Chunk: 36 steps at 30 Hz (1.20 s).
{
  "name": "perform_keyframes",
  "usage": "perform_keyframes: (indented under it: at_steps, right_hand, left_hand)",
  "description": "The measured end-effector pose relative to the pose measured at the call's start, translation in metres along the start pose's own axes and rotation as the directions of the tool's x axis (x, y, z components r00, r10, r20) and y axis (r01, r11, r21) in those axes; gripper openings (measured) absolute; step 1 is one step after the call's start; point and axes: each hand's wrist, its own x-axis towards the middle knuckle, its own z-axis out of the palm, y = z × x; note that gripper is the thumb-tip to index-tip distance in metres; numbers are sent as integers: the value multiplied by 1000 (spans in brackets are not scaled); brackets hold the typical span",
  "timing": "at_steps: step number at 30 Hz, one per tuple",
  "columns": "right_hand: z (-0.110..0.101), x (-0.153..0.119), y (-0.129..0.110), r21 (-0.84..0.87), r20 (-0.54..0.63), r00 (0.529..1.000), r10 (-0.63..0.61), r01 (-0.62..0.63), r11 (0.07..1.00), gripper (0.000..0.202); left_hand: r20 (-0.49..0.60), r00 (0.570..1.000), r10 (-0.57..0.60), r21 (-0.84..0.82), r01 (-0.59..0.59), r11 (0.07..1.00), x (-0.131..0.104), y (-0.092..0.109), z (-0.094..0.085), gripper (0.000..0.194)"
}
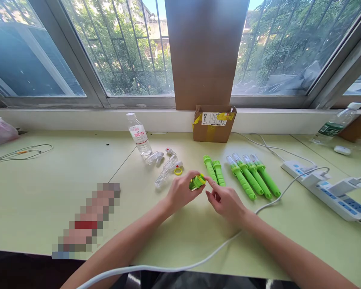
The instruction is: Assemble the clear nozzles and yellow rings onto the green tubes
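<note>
My left hand (180,190) is wrapped round a short-looking green plastic handle (194,184), whose open-looking end carries a yellow ring (202,179) and points to the right. With its index finger stretched out, my right hand (228,202) touches that end; its other fingers are curled, and nothing shows in them. A loose yellow ring (178,174) lies just beyond my left hand. Beside it are several clear plastic parts (164,174), some with red bits. Past my right hand lie two green handles (209,168). Further right, several green handles (249,176) have clear tops fitted.
A water bottle (140,138) and a cardboard box (212,130) stand at the back. On the right is a white power strip (325,188), its cable (216,257) crossing the table before me. A pixelated object (87,218) lies left. Another bottle (331,128) stands far right.
</note>
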Motion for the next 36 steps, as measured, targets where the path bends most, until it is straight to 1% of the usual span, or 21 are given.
perform_keyframes:
  at_steps: [6,11,15,21,24,26,27,29,31,32,34,35,36]
  right_hand:
    - [0,0,0,-42,7,1000,-19,20,999,53]
    - [0,0,0,-25,25,1000,-9,9,1000,54]
    - [0,0,0,32,56,998,-6,4,999,56]
    - [2,-2,2,145,93,996,-11,-2,989,61]
    - [3,-2,4,179,97,995,-20,2,984,60]
    - [3,-1,5,190,81,996,-36,20,982,58]
    - [3,-1,6,191,59,997,-48,36,981,56]
    - [3,1,8,193,-19,997,-78,80,978,49]
    - [4,4,9,213,-125,987,-99,124,969,37]
    - [4,4,10,227,-178,979,-103,142,964,31]
    - [6,5,11,244,-269,958,-98,166,955,20]
    - [6,5,12,244,-303,948,-95,174,954,16]
    - [7,5,12,239,-328,940,-95,179,954,14]
  left_hand:
    - [3,1000,1,6,-1,1000,1,2,-1,25]
    - [8,999,34,6,-34,999,1,2,-1,24]
    - [17,997,73,4,-73,997,1,1,-2,23]
    - [-5,988,153,8,-153,988,1,-1,-5,22]
    - [-22,979,203,0,-203,979,1,-3,-6,23]
    - [-27,980,197,-29,-198,980,2,-3,-6,23]
    - [-24,985,168,-59,-169,984,2,-3,-6,24]
    - [0,998,67,-171,-66,983,4,0,-6,25]
    - [80,996,-49,-343,73,936,5,6,-6,29]
    - [140,986,-95,-434,147,889,6,9,-6,31]
    - [288,943,-167,-568,309,763,6,18,-7,35]
    - [336,919,-206,-606,378,700,6,21,-7,37]
    - [370,900,-230,-624,424,656,6,25,-7,40]
